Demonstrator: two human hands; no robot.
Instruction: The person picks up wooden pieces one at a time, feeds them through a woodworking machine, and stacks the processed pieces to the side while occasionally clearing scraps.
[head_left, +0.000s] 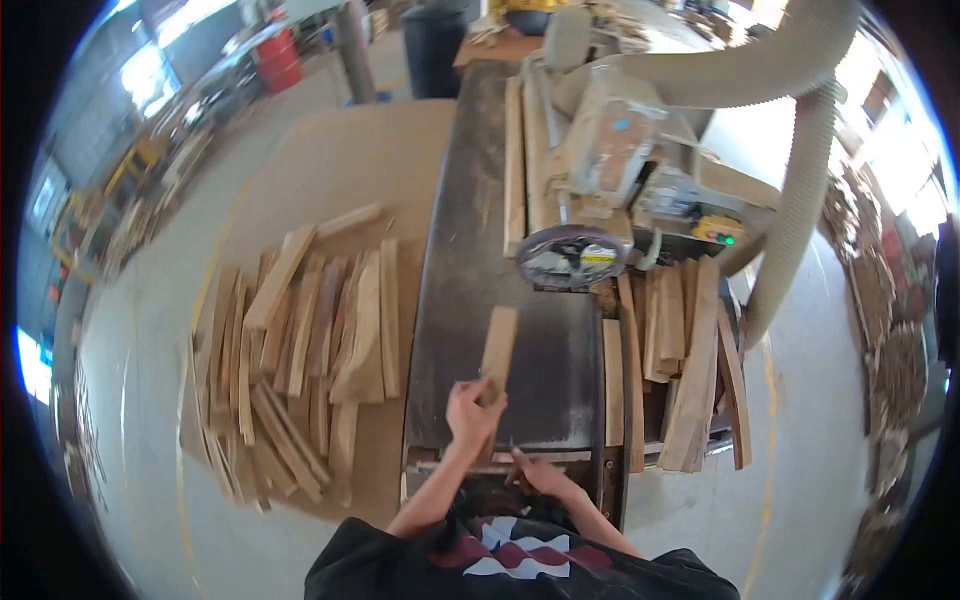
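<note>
On the left, rough wooden pieces [362, 335] lie piled on a brown surface [350, 150]. Beside it, the person's left hand [474, 410] grasps a short wooden strip [502, 345] between thumb and fingers, over a dark machine table [555, 370], its far end pointing away from the body. The right hand [540, 474] is at the table's front edge; whether its fingers grip anything, I cannot tell. Farther right, more boards [692, 400] stack below a thick hose [808, 170].

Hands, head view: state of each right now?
Left hand: closed, holding a wooden board.
Right hand: at the dark table's front edge; grip cannot be told.
</note>
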